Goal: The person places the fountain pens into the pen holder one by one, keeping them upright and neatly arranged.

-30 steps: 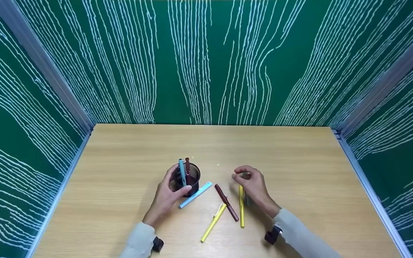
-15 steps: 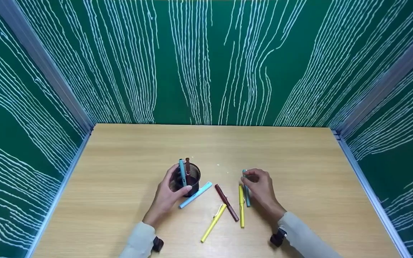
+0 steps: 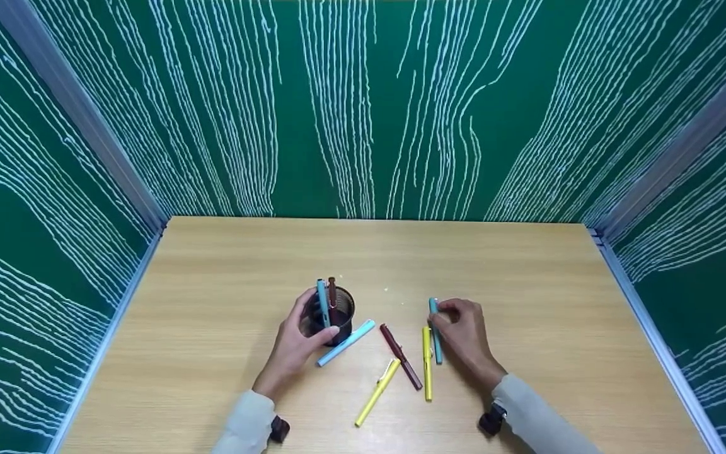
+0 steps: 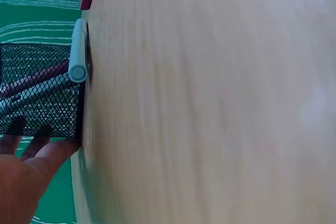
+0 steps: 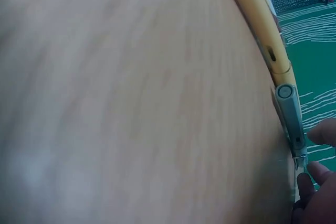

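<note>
Left hand (image 3: 296,344) clasps one black mesh cup (image 3: 346,318) holding two slim pens (image 3: 323,303); five lie loose, one smooth teal pen (image 3: 437,346) at the right hand (image 3: 467,333), its fingers' grip unclear.

The mesh cup (image 3: 345,326) is black, and its net makes a pattern of small diamonds. Inside it there are a blue pen (image 3: 323,302) and a dark red pen (image 3: 332,293). The table (image 3: 243,265) is of pale yellowish brown, with fine wood streaks. On it are a light blue pen (image 3: 346,343), a maroon pen (image 3: 401,357), a teal pen (image 3: 437,348), one yellow pen (image 3: 427,366) and another yellow pen (image 3: 375,397). The walls (image 3: 394,126) are deep green, with wavy white lines in bunches. The posts (image 3: 86,120) are greyish violet. Both sleeves (image 3: 243,422) are light grey, and the wrist devices (image 3: 280,430) are black.
</note>
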The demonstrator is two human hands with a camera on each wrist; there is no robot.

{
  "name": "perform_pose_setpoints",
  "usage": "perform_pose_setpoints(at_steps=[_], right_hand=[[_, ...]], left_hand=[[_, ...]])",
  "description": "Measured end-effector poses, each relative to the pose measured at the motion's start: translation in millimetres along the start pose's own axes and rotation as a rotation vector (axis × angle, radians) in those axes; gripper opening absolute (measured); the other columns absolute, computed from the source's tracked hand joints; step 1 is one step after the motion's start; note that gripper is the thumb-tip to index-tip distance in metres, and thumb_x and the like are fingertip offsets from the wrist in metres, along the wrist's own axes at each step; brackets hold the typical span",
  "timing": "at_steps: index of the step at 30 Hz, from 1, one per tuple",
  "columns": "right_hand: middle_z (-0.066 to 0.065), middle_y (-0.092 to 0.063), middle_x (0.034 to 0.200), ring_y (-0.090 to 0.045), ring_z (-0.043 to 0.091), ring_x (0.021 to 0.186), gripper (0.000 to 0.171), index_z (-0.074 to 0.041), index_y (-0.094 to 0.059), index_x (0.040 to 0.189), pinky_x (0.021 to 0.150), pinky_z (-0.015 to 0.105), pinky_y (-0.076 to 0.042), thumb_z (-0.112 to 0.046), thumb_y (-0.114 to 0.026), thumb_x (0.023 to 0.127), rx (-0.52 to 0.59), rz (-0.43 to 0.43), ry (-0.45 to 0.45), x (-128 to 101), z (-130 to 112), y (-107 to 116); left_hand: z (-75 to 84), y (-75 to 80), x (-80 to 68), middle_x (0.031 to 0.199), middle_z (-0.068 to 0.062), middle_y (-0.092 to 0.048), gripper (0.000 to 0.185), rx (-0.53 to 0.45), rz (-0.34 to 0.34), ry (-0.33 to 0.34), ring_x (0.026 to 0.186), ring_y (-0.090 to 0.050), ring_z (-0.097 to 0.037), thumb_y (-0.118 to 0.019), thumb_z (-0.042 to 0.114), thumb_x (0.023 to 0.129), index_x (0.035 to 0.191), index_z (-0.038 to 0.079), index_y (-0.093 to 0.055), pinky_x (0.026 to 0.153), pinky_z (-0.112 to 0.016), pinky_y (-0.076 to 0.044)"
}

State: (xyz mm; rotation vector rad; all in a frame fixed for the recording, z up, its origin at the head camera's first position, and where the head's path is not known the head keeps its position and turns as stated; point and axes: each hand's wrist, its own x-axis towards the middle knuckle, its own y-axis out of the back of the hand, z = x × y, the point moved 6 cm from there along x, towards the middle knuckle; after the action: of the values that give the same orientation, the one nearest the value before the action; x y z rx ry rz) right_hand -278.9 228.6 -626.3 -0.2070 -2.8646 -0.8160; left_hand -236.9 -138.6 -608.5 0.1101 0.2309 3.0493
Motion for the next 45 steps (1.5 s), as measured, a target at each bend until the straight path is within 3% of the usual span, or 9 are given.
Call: perform_pose_setpoints(at_steps=[5,12,25,34,45], right_hand=[[0.015,-0.076,0.106,-0.059,0.031,0.108,0.024,-0.001,-0.081,0.105,0.097,0.044,-0.044,-0.012,-0.092,0.087,-0.068,0.009,-0.008,-1,0,-1],[0.013,-0.075,0.103,-0.056,0.030,0.103,0.021,-0.002,-0.083,0.105,0.090,0.042,-0.043,-0.014,-0.089,0.089,-0.121,0.015,0.014,-2,-5,0],[0.011,-0.075,0.092,-0.059,0.029,0.094,0.014,-0.002,-0.082,0.096,0.086,0.038,-0.042,-0.004,-0.089,0.084,-0.112,0.045,0.051,-2,-3,7],[0.012,-0.072,0.095,-0.055,0.031,0.105,0.014,-0.001,-0.081,0.099,0.092,0.043,-0.043,-0.002,-0.084,0.086,-0.132,0.024,0.010,-7,3,13],[0.007,-0.071,0.085,-0.058,0.030,0.094,0.008,-0.005,-0.080,0.088,0.091,0.045,-0.042,0.000,-0.084,0.083,-0.170,0.014,0.109,-10,2,20]], left_hand=[[1.3,-0.3,0.4,0.163,-0.018,-0.054,0.086,0.009,0.003,-0.006,0.153,-0.047,-0.040,-0.091,0.027,0.093,0.166,0.025,-0.046,0.127,-0.060,-0.036],[3.9,-4.2,0.9,0.164,-0.021,-0.052,0.088,-0.091,-0.034,-0.020,0.152,-0.049,-0.039,-0.090,0.019,0.094,0.168,0.020,-0.042,0.125,-0.053,-0.040],[4.1,-4.8,1.7,0.164,-0.022,-0.051,0.088,-0.072,-0.025,-0.020,0.152,-0.049,-0.041,-0.091,0.021,0.093,0.168,0.020,-0.043,0.124,-0.052,-0.041],[5.0,-5.0,0.5,0.164,-0.022,-0.051,0.088,-0.053,-0.028,-0.021,0.153,-0.048,-0.041,-0.089,0.022,0.095,0.168,0.020,-0.041,0.125,-0.053,-0.039],[1.2,-2.7,-1.9,0.165,-0.019,-0.051,0.088,-0.050,-0.019,-0.006,0.154,-0.048,-0.040,-0.090,0.025,0.095,0.168,0.024,-0.042,0.126,-0.054,-0.039]])
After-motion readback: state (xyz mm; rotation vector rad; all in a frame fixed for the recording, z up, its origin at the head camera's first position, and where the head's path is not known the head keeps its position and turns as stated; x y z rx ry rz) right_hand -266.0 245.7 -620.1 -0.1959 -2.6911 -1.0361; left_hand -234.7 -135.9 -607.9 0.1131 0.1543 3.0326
